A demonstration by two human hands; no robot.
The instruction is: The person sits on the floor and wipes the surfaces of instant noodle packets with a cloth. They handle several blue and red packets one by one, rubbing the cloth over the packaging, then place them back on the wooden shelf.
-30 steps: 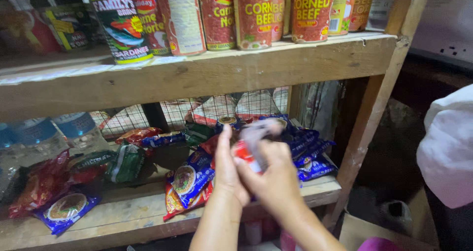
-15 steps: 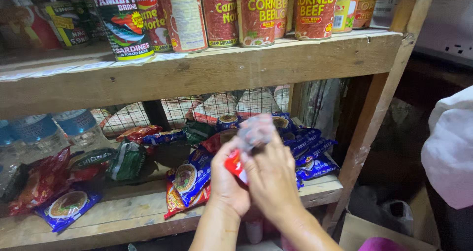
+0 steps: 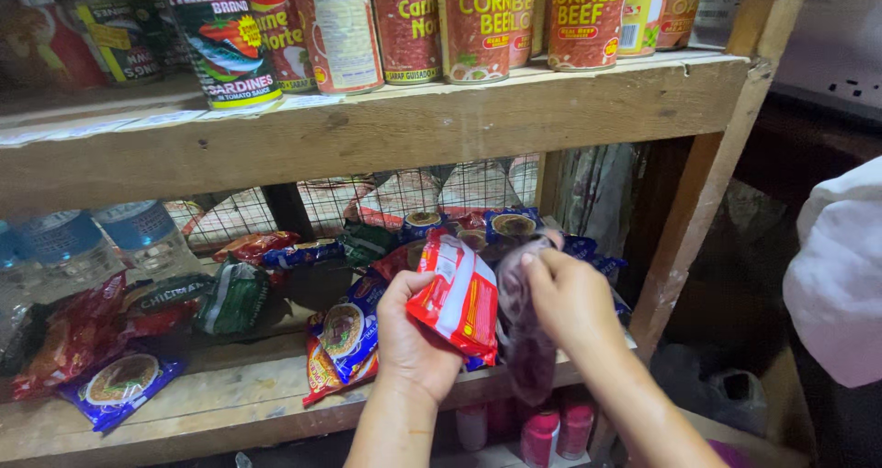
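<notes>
From my head camera I look down at a wooden shelf [image 3: 276, 413] full of snack packs. My left hand [image 3: 415, 339] sits near the middle, a bit toward 6 o'clock. Its fingers are curled tight around a red and white noodle pack [image 3: 457, 295], which stands up tilted in my grip. My right hand [image 3: 571, 295] is just beside it at 3 o'clock. Those fingers pinch the top of a thin see-through plastic bag [image 3: 525, 335] that hangs down, touching the pack.

I think I am in the step of getting the pack into the bag. The bag mouth looks shut or crumpled, so the next move needs my right fingers to pull it open wide, while my left hand tips the pack in corner first.

At 9 o'clock more packs [image 3: 344, 339] lie flat on the shelf. At 12 o'clock tall cans [image 3: 478, 18] stand in a row on the upper board. At 10 o'clock are water bottles [image 3: 138, 234].
</notes>
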